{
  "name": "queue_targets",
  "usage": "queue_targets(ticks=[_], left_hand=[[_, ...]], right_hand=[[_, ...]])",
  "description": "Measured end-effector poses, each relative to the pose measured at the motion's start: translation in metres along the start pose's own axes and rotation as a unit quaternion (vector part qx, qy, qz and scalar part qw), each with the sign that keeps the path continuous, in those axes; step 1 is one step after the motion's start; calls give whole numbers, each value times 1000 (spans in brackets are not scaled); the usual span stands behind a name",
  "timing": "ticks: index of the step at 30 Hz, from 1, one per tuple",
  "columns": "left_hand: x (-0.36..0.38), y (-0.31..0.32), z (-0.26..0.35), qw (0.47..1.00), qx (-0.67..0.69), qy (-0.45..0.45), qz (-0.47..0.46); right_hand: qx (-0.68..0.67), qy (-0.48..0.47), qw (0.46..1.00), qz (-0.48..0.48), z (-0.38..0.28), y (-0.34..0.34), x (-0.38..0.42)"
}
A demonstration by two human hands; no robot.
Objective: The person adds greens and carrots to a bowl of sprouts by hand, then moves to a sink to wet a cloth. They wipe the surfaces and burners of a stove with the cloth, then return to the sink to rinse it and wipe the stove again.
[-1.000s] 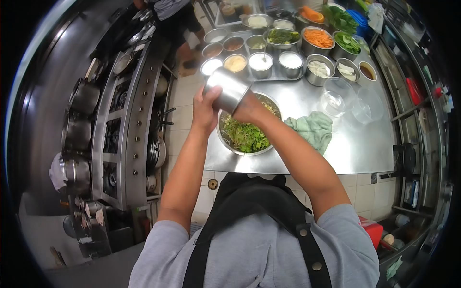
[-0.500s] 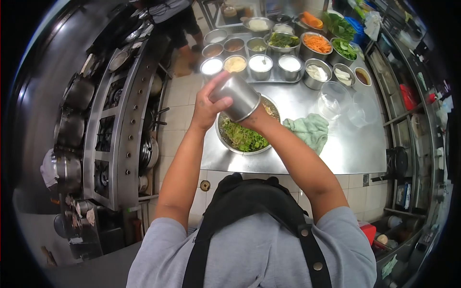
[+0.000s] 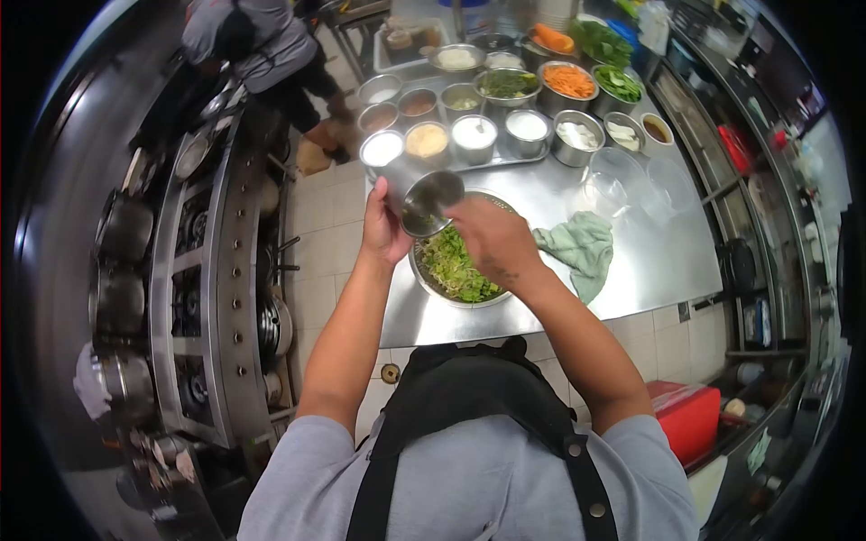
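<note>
My left hand point(image 3: 386, 227) grips a metal container point(image 3: 431, 200) from its left side, tilted so that its mouth faces me. A few green bits appear to cling inside it. Against the container's right rim is my right hand point(image 3: 494, 239), blurred by motion, so its fingers cannot be made out. Below both hands stands a metal bowl point(image 3: 420, 281) filled with chopped leafy greens point(image 3: 460, 269), some paler shreds among them. The hands and container hide the bowl's far left part. A green cloth point(image 3: 585, 252) lies crumpled right of the bowl.
Metal tubs of white powder point(image 3: 474, 132), shredded carrot point(image 3: 568, 81) and other ingredients line the back of the steel table point(image 3: 649, 270). Clear plastic containers point(image 3: 618, 176) stand at right. A stove point(image 3: 194, 298) runs along the left, where another person point(image 3: 262, 54) bends over.
The container has turned from bottom-up to mouth toward me and moved slightly lower. My right hand has come out from under it to its right rim. The other person is more in view.
</note>
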State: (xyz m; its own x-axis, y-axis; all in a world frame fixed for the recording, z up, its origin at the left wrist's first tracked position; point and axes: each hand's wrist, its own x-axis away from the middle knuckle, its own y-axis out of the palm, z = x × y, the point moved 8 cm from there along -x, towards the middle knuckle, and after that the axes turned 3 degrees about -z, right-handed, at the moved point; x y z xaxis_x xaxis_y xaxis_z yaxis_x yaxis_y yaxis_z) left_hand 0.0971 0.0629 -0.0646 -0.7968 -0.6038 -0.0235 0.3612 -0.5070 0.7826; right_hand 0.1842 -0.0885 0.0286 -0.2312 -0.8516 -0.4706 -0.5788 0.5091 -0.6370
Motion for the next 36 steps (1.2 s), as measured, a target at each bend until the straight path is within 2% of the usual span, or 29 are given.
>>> queue_targets(ticks=[3, 4, 5, 7, 8, 9, 10, 11, 13, 14, 16, 18, 20, 21, 22, 23, 25, 27, 29, 30, 31, 33, 34, 36], left_hand=[[-3, 7, -21, 997, 30, -55, -45], [-4, 11, -26, 997, 17, -61, -54], [-6, 13, -27, 996, 17, -68, -61], [-9, 12, -25, 995, -53, -55, -71], [-5, 24, -20, 990, -99, -60, -86], [-6, 31, -15, 989, -97, -64, -94], [-6, 41, -6, 975, -173, -40, -131], [-6, 46, 1, 955, -247, -13, -166], [-14, 43, 25, 935, -304, 86, -162], [-19, 31, 31, 955, -257, 74, -131], [-28, 1, 38, 988, -132, 44, -60], [-27, -26, 40, 998, -58, 26, 2], [-26, -48, 42, 999, -31, 31, 21], [-19, -70, 38, 996, -30, -3, 87], [-13, -94, 33, 987, -29, -36, 151], [-12, -108, 38, 988, -26, -36, 147], [4, -139, 25, 960, -108, -188, 179], [8, -154, 18, 946, -121, -220, 207], [3, -178, 11, 914, -215, -284, 196], [4, -170, 15, 899, -250, -296, 204], [0, -178, 15, 899, -249, -298, 204], [-15, -196, 8, 853, -339, -361, 167], [-22, -198, 5, 854, -335, -361, 168], [-37, -200, -1, 816, -396, -396, 144]], right_hand=[[76, -14, 997, -24, -22, 10, -28], [176, 21, 967, -183, -13, 38, -33], [267, 56, 901, -337, 1, 60, -27], [248, 75, 917, -303, 17, 76, -24], [185, 21, 968, -170, 16, 75, -27], [122, -35, 991, -32, 5, 56, -30], [82, -62, 995, -4, 3, 52, -27], [89, -59, 994, -4, 5, 52, -22], [201, 78, 955, -203, 30, 76, 2], [187, 110, 964, -151, 30, 67, 10], [170, 131, 963, -164, 34, 60, 24], [152, 149, 962, -171, 35, 52, 33], [154, 180, 964, -122, 33, 37, 37], [156, 182, 963, -121, 31, 39, 43], [146, 187, 969, -64, 31, 36, 50], [137, 188, 973, -7, 34, 33, 53], [124, 175, 977, 4, 42, 47, 48], [110, 163, 980, 13, 46, 60, 39], [94, 100, 986, -91, 41, 88, 23], [131, 47, 981, -137, 35, 99, 17], [131, 48, 980, -139, 34, 99, 20], [120, 94, 964, -218, 31, 104, 37], [122, 94, 963, -222, 31, 101, 44], [116, 112, 963, -215, 36, 90, 57]])
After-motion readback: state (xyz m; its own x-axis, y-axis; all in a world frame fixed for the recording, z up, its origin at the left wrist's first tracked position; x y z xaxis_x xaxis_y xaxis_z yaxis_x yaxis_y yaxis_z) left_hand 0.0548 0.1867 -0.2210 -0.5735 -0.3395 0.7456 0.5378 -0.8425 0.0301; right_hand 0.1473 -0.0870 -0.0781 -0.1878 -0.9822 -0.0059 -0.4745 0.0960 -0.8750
